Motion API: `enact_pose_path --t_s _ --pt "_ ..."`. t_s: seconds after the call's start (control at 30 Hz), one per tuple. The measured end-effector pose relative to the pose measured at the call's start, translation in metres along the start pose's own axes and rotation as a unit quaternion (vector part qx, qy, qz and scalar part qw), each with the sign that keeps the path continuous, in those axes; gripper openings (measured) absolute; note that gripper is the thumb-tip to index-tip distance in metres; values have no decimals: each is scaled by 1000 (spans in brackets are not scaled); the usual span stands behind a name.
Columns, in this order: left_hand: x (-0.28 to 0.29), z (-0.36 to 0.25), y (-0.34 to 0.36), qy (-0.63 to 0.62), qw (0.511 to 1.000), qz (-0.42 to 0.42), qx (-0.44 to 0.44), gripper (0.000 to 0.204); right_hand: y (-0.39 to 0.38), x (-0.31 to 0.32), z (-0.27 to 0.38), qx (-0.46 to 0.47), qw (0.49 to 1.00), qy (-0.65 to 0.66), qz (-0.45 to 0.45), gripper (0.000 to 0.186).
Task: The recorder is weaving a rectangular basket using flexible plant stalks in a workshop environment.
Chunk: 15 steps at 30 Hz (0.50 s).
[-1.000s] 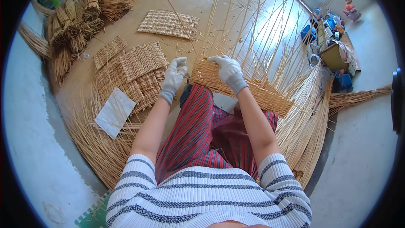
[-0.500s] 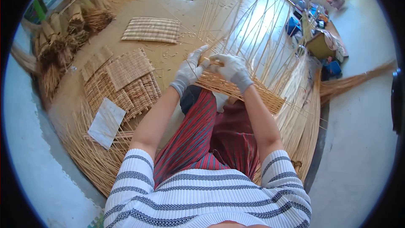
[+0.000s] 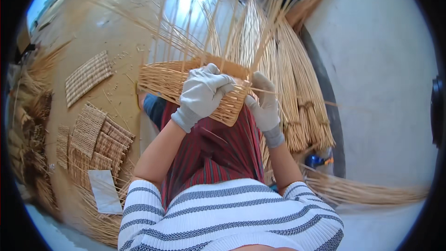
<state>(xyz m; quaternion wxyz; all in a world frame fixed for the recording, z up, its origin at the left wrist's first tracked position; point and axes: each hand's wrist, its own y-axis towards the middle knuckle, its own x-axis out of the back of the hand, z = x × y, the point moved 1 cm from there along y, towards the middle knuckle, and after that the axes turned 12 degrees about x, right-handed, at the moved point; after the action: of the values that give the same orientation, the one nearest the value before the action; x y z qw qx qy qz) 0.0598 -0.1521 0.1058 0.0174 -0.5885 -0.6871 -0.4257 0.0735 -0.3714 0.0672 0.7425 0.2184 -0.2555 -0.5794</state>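
Note:
A half-woven wicker basket (image 3: 162,80) rests over my lap, with long upright stakes (image 3: 188,32) rising from its rim. My left hand (image 3: 204,92), in a pale work glove, is closed at the near rim, its thumb and fingers pressed together against the weave. At the basket's right corner is my right hand (image 3: 265,109), also gloved, its fingers curled round the far side and its thumb on the near side. A thin loose strand (image 3: 260,91) sticks out to the right from that corner, passing across my right hand. The fingertips of both hands are partly hidden.
Bundles of pale stalks (image 3: 297,83) lie to the right by the wall, a small blue object (image 3: 314,160) near their tied ends. Woven mats (image 3: 88,132) and a white sheet (image 3: 105,193) are on the floor at left. More dark bundles (image 3: 39,116) line the far left.
My view has swung to the right. The basket has been turned so a corner faces me, and my right hand has shifted from the rim to that corner.

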Motion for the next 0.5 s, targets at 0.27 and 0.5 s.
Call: enact_pose_path --t_s 0.27,0.5 --pt "-34 -14 -16 -5 992 30 119 14 -9 -10 16 -36 981 128 -139 23" --pt "-30 -5 -22 -37 989 32 143 14 -8 -18 16 -14 984 99 -145 23"
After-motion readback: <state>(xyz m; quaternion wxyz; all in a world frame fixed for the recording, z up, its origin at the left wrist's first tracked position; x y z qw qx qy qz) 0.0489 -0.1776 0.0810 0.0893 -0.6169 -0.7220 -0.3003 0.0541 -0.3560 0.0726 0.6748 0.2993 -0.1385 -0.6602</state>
